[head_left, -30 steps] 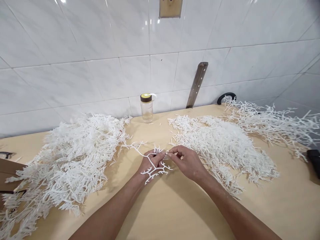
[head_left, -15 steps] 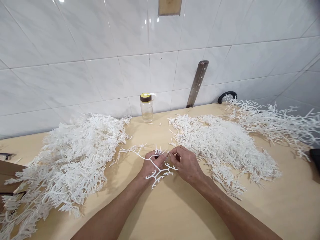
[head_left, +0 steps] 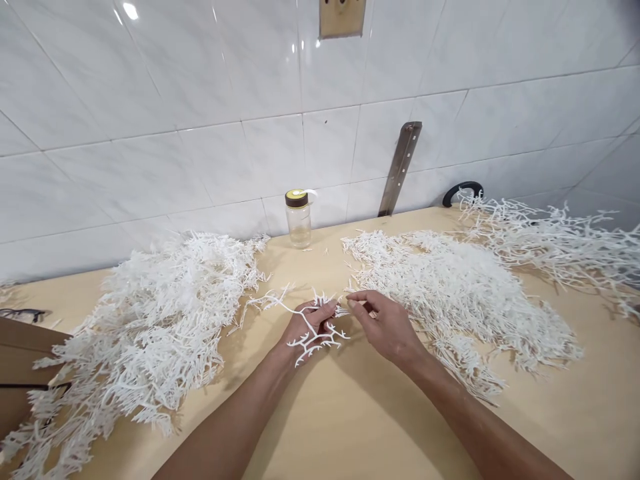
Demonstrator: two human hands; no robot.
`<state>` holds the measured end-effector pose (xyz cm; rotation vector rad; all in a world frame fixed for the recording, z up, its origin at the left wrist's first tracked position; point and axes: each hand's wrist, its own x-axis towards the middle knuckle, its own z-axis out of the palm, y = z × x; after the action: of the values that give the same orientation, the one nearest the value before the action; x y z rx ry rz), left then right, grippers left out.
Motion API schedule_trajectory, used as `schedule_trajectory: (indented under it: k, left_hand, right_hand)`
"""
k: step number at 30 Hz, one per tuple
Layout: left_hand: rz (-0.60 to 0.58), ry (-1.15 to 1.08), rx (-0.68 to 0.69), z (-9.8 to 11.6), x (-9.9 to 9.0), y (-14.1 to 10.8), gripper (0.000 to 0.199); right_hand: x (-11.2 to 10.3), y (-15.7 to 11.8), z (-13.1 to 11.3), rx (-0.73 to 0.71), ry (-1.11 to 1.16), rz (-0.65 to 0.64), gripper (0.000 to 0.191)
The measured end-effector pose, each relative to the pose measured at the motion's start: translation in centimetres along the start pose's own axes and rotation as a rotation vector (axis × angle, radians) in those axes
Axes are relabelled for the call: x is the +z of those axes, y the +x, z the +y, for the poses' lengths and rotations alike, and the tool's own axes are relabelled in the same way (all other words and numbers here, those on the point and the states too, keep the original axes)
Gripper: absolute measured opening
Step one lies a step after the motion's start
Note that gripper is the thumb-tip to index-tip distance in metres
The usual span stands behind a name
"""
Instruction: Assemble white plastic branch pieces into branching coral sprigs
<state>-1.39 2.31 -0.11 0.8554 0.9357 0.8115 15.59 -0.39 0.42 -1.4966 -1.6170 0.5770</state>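
Note:
My left hand (head_left: 299,330) is closed on a white, many-forked plastic branch (head_left: 315,337), its thumb pressed over the stem. Thin twigs of the branch spread above and below that hand. Just to the right, my right hand (head_left: 389,328) is closed in a pinch, thumb against forefinger, close to the twig tips. Whatever lies between those fingertips is too small to make out. On either side are a left heap of white branched pieces (head_left: 170,320) and a right heap of small white sprigs (head_left: 460,293).
Larger white branches (head_left: 565,233) lie at the far right. A clear bottle (head_left: 299,223) with a yellow-topped lid stands near the tiled wall. A metal strip (head_left: 400,170) leans there, beside a black curved handle (head_left: 463,190). Glasses (head_left: 23,313) and a cardboard box (head_left: 30,353) are at left.
My right hand has moved slightly right, away from my left hand, widening the gap between them. The branch has tilted a little in my left hand. The camera view has shifted slightly.

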Motion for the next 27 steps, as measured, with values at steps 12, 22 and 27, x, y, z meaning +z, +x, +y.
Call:
schedule_trajectory:
  k: [12, 22, 27]
  left_hand:
    - [0.092, 0.089, 0.084, -0.5, 1.3, -0.4, 0.042]
    - [0.143, 0.291, 0.231, -1.3, 1.0, 0.1, 0.041]
    - [0.078, 0.183, 0.112, -0.8, 0.5, -0.1, 0.040]
  right_hand:
    - [0.6, -0.4, -0.4, 0.286, 0.194, -0.177, 0.023]
    - [0.6, -0.1, 0.6, 0.331, 0.313, -0.259, 0.024]
    - [0.3, -0.1, 0.3, 0.331, 0.322, -0.268, 0.024]
